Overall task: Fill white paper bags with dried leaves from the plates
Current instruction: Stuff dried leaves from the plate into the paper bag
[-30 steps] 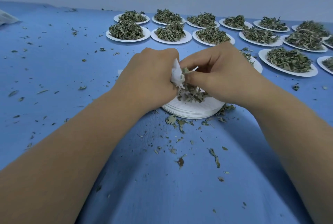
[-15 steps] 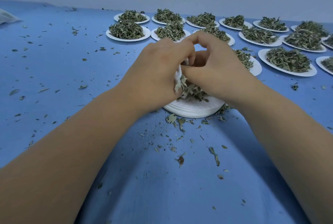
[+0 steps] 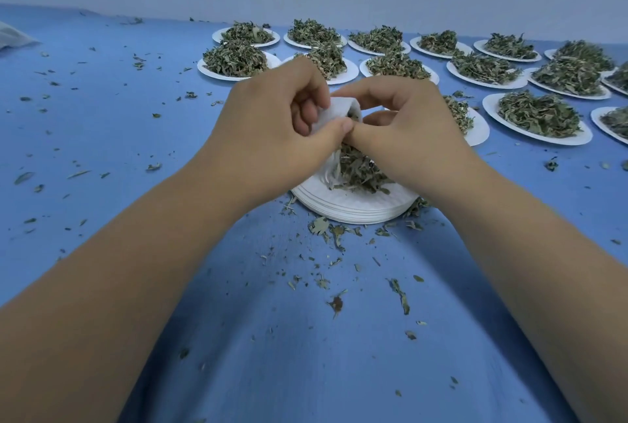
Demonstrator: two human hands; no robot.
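My left hand [image 3: 272, 120] grips a small white paper bag [image 3: 336, 111] by its rim, thumb and fingers curled round it. My right hand [image 3: 404, 123] meets it from the right, with its thumb and forefinger curled at the bag's mouth; what they pinch is hidden. Both hands hover over a stack of white paper plates [image 3: 353, 208] with a loose heap of dried leaves [image 3: 360, 171] on top. Most of the bag is hidden behind my fingers.
Several white plates piled with dried leaves stand in rows at the back and right, such as one plate [image 3: 234, 60] at the far left and another plate [image 3: 538, 116] at the right. Leaf crumbs litter the blue table [image 3: 102, 137]. A pale bag corner [image 3: 13, 36] lies far left.
Both hands have risen a little above the stack and turned, so that the bag's white rim now shows between them. My right fingers moved from the leaf heap up to the bag's mouth.
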